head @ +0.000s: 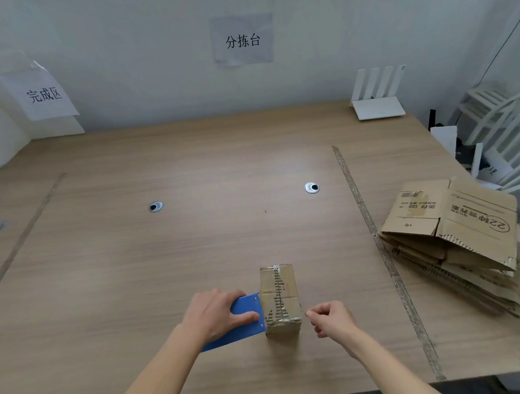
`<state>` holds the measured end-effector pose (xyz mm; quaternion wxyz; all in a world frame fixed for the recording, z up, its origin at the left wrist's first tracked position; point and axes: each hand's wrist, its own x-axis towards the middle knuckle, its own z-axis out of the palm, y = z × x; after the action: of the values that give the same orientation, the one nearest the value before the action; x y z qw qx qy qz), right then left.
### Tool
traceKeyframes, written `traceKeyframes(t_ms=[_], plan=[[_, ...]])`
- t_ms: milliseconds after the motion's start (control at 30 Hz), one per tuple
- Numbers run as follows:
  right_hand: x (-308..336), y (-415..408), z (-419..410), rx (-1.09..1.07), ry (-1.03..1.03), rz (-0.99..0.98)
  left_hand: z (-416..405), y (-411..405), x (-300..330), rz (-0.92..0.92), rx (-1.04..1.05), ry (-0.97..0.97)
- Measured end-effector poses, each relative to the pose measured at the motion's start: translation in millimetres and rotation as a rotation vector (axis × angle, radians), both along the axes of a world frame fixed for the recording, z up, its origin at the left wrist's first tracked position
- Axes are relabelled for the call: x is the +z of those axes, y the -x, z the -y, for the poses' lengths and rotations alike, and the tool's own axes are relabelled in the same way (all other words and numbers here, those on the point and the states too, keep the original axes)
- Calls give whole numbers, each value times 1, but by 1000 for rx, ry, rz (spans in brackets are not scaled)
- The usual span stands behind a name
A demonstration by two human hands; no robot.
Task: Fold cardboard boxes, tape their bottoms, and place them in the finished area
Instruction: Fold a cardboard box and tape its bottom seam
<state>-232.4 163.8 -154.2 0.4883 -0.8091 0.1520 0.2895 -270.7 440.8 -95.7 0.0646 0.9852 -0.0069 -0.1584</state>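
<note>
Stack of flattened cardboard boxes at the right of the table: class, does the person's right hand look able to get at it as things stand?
Probably yes. The right hand holds nothing, and only bare table lies between it and the stack of flattened boxes; the small taped box sits on its other side.

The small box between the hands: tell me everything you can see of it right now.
The small box is a worn brown cardboard carton, folded shut, standing on the wooden table near its front edge. Clear tape with a ragged dark seam runs along its top and over the near end. The blue tape dispenser, gripped by the left hand, presses against its left side. The right hand, fingers curled, sits just right of it, apparently not touching.
</note>
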Motion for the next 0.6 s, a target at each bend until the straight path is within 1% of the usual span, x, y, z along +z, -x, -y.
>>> traceKeyframes(t_ms=[67, 167, 200, 233, 267, 300, 367, 433, 500, 600], plan=[[-4, 4, -8, -18, -31, -34, 5, -2, -5, 3, -2, -10], [-3, 8, -15, -104, -73, -117, 8, -3, -9, 6, -4, -4], [-3, 8, -14, -95, -28, -103, 7, -4, -11, 4, -3, -2], [-2, 7, -13, -63, 54, -40, 5, -4, -12, 1, -2, 2], [1, 6, -13, -38, 146, 53, 4, -4, -13, -1, 1, 9], [5, 5, -15, -49, 188, 142, 3, -4, -14, 0, 4, 17], [13, 6, -29, -40, 113, 204, 3, -4, -14, 5, 9, 28], [16, 10, -45, 91, 34, 190, 6, -4, -15, 5, 10, 33], [13, 16, -56, 174, 20, 180, 7, -3, -15, -1, 21, 46], [6, 15, -57, 174, 55, 204, -1, 1, -12, -25, 29, 75]])
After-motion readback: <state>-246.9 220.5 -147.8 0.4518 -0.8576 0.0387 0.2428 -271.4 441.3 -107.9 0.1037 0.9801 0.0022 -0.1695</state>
